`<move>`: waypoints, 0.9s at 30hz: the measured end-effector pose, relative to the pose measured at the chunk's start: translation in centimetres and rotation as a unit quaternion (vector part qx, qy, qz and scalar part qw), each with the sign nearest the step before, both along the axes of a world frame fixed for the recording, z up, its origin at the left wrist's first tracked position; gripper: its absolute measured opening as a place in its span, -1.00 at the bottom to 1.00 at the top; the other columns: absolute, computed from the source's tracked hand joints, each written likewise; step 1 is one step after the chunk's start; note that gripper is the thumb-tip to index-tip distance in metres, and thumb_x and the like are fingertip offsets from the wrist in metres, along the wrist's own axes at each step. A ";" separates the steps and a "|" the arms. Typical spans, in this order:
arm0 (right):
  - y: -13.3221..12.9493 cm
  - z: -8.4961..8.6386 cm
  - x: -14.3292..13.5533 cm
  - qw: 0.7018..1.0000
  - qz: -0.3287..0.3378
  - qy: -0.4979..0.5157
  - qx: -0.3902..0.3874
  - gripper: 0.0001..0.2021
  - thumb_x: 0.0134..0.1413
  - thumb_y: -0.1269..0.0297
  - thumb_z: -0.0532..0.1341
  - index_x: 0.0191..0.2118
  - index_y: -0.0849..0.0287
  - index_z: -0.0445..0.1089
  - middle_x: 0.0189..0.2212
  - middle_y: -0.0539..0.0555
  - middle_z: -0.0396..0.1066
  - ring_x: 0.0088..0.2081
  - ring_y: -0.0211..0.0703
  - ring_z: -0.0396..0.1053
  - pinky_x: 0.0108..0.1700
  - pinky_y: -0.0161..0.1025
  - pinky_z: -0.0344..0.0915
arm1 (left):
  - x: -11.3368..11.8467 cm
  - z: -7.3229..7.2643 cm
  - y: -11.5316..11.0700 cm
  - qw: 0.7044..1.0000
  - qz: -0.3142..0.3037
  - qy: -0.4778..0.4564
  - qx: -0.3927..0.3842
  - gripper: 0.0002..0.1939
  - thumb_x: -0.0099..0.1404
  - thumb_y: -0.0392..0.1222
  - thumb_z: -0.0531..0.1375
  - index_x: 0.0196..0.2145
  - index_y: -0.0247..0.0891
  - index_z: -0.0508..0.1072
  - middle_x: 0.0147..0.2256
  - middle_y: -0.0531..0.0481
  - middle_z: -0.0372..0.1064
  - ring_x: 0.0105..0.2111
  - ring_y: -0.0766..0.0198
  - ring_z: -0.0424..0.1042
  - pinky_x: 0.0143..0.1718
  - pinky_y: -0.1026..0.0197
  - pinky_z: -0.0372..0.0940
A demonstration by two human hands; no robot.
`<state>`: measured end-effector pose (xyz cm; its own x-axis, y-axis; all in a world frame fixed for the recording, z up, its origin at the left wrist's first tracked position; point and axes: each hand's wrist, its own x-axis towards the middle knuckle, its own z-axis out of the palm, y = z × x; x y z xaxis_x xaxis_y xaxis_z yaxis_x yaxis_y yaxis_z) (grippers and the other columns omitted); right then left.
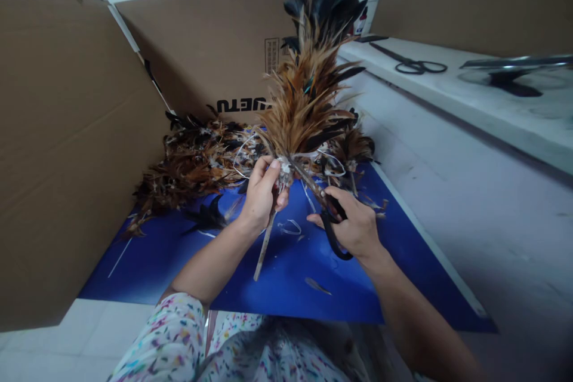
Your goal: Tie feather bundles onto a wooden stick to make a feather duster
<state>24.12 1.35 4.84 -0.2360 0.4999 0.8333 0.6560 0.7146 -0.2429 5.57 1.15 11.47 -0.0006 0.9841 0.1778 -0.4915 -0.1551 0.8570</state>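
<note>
Two hands on two tools, both raised over the blue board (165, 274). Left hand (262, 191) closed on the feather duster (308, 89) right at the base of the plumage, thumb on the white binding (285, 169). Duster's long axis runs up and away: bare stick (265, 248) points down at the board's near edge, leaning a bit left; dark tip fans out past the far edge, leaning right. Right hand (353, 224) wrapped around the handles of the scissors (317, 192), to the right of the stick. Key relation: blades slant up-left, tips right at the binding, just beside the left thumb; left hand is nearer that spot. Can't tell whether tips touch or how far the blades are parted. Feather pile (192, 173) lies along the board's far-left corner, boxed in by the left cardboard panel (67, 149) and the back cardboard panel (192, 42). White string loop (293, 228) sits below the hands, loose feather (317, 285) close to the near edge. Containers: only a small bottle (360, 21) at the white ledge's (487, 104) far end, contents unreadable; second scissors (418, 65) lies on that ledge.
</note>
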 end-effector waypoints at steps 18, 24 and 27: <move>-3.8 -0.8 6.9 0.949 0.026 -0.183 -0.257 -0.52 0.05 0.02 0.34 0.07 0.06 0.36 -0.10 0.09 0.52 -0.21 -0.06 0.54 -0.22 -0.23 0.44 | -2.4 0.0 2.7 0.995 0.096 0.007 0.033 -0.79 0.25 -0.08 0.16 -0.28 -0.17 0.18 -0.45 0.08 0.43 -0.74 0.47 0.16 -0.74 0.39 -0.07; -6.2 -1.9 8.0 0.884 -0.025 -0.302 -0.357 -0.49 0.09 0.11 0.29 0.16 0.08 0.32 0.05 0.15 0.48 -0.07 0.08 0.53 -0.13 -0.12 0.45 | -2.4 -0.7 3.5 0.987 0.132 0.071 0.049 -0.54 0.22 0.15 0.25 -0.05 -0.09 0.24 -0.25 -0.04 0.45 -0.44 0.32 0.43 -0.59 0.38 0.09; -6.6 -2.5 7.8 0.874 -0.015 -0.313 -0.372 -0.50 0.09 0.15 0.27 0.16 0.09 0.31 0.06 0.16 0.48 -0.03 0.07 0.51 -0.10 -0.13 0.44 | -2.2 -1.1 3.7 0.984 0.132 0.101 0.069 -0.43 0.21 0.25 0.22 0.06 -0.01 0.19 -0.17 -0.05 0.43 -0.34 0.25 0.48 -0.55 0.35 0.16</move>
<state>31.94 -5.22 2.37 -0.5064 0.8622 -0.0132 0.8427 0.4916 -0.2197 3.33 4.81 10.36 -0.2040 0.9205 0.3333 -0.2399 -0.3771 0.8946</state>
